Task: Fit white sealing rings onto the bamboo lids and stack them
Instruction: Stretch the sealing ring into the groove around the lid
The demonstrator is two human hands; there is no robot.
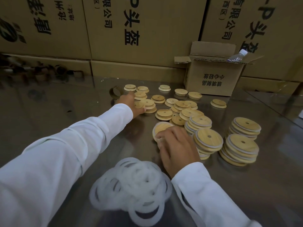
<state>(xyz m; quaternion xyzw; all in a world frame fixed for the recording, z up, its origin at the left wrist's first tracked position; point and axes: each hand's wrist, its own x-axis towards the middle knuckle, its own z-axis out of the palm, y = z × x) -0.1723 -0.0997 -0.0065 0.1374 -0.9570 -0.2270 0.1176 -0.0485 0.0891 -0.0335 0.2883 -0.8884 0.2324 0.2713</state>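
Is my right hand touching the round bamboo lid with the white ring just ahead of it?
Touching. The head view shows the right hand, fingers curled over the near edge of the round bamboo lid, covering part of it.

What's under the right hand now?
A bamboo lid with a white ring around its far rim lies under the right hand. The fingers cover its near half, so the ring's seating there is hidden.

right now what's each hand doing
Left hand: on a loose round bamboo lid, grip cannot be told.
Right hand: grips a white-ringed round bamboo lid.
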